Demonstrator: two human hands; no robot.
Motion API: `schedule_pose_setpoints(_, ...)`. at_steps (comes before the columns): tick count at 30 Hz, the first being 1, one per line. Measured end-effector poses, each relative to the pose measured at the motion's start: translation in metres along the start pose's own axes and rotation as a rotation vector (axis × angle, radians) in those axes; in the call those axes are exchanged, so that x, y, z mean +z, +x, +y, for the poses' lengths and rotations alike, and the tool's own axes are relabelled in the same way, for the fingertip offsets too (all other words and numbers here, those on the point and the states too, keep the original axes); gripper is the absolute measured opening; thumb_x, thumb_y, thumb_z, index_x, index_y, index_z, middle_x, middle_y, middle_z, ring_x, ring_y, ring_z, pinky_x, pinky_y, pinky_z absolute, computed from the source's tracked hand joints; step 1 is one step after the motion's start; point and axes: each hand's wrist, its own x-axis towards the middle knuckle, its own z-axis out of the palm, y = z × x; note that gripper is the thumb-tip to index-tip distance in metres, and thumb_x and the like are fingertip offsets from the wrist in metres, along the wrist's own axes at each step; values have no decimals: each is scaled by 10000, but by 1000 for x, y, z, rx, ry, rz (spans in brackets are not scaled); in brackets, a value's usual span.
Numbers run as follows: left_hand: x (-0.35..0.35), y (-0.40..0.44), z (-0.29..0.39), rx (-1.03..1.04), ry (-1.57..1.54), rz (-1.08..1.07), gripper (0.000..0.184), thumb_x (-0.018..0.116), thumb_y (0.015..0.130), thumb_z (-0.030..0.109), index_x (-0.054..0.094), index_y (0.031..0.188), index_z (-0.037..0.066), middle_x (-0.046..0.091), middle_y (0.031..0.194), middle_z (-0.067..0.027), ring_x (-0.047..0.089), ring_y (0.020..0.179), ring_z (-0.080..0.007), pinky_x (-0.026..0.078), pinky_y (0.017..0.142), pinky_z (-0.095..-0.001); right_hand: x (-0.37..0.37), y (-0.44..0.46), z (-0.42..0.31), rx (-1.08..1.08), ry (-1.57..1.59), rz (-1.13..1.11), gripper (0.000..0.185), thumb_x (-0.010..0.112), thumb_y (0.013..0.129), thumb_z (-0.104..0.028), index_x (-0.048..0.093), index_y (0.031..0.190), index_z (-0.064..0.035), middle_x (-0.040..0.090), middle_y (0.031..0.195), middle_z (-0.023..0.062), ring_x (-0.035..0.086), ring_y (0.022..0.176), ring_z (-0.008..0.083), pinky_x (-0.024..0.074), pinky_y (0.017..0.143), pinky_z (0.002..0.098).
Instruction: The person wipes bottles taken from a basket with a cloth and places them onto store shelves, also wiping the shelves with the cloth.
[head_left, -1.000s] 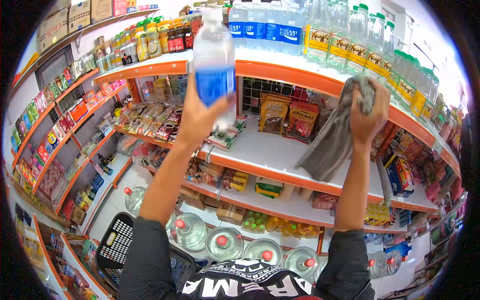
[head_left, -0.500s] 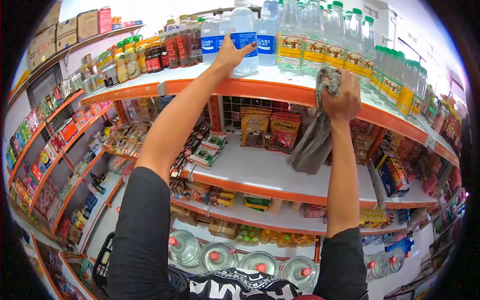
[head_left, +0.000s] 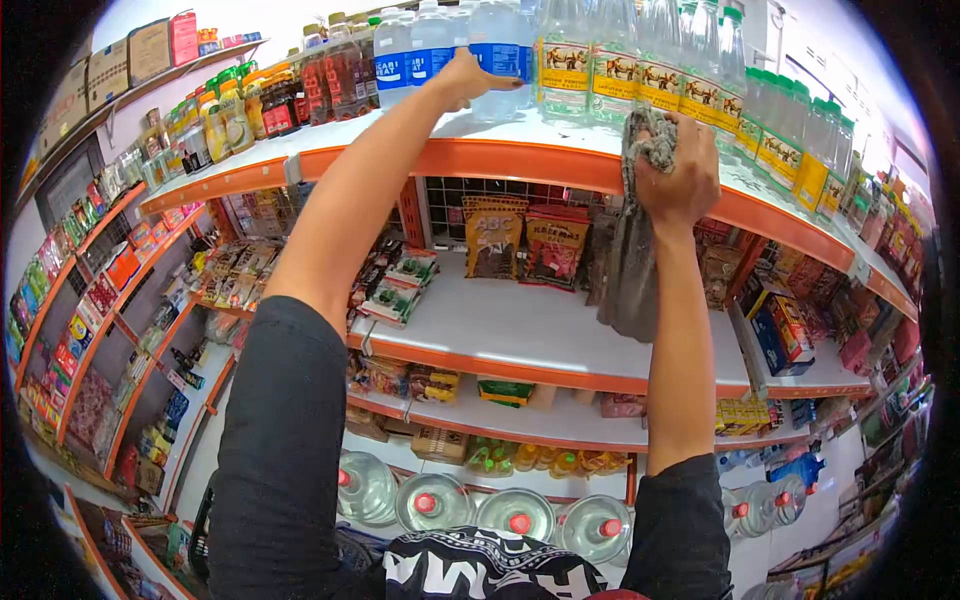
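On the top shelf (head_left: 430,155), my left hand (head_left: 462,82) is at a clear bottle with a blue label (head_left: 497,60), its thumb stretched across the label and the other fingers partly hidden. More blue-labelled bottles (head_left: 392,68) stand just left of it. Glass bottles with yellow labels (head_left: 612,75) and green caps stand to its right. My right hand (head_left: 685,175) is closed round a grey cloth (head_left: 630,270), which hangs down in front of the shelf's orange edge.
Below, a middle shelf (head_left: 500,325) holds brown and red packets (head_left: 494,238) at its back. Large water jugs with red caps (head_left: 515,510) stand near the floor. Side shelves with packaged goods (head_left: 100,300) line the left.
The blue-labelled bottle has moved from in front of the shelf onto it, among the others, with my left hand. My right hand has shifted a little left with the cloth, and the view has turned.
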Motion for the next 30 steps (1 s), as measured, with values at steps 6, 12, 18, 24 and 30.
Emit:
schedule_pose_setpoints(6,-14,12,-13,102,235,-333,776,730,584,612,571,846,-101,611,680,-173,582,517,-180,484,502,-310,-1,0,2,-22,13,24,320,615,718,-338,574,963,-136,571,884,92,566,831,318,463,671,403)
schedule_pose_setpoints(12,-11,0,6,80,399,-288,787,724,624,588,585,938,-120,622,834,-186,621,647,-211,508,609,-309,5,0,3,-76,-30,77,344,596,704,-397,563,923,-134,538,818,101,569,766,310,469,615,415)
schedule_pose_setpoints(18,-3,4,13,98,467,-271,745,683,590,676,611,682,-60,625,656,-134,630,573,-200,508,595,-281,2,0,-1,-16,-33,31,304,631,706,-322,576,950,-148,572,880,83,572,822,307,466,660,395)
schedule_pose_setpoints(24,7,7,12,80,486,-224,724,668,558,715,587,564,-4,610,563,-94,626,536,-179,508,585,-275,2,0,0,-26,-23,40,298,638,703,-311,579,944,-145,572,873,83,575,816,303,466,661,394)
schedule_pose_setpoints(30,12,14,14,23,501,-241,727,705,535,686,619,759,0,648,736,-102,653,620,-183,524,632,-275,2,0,0,-24,-28,32,302,638,703,-307,576,947,-142,571,869,85,573,815,308,464,659,398)
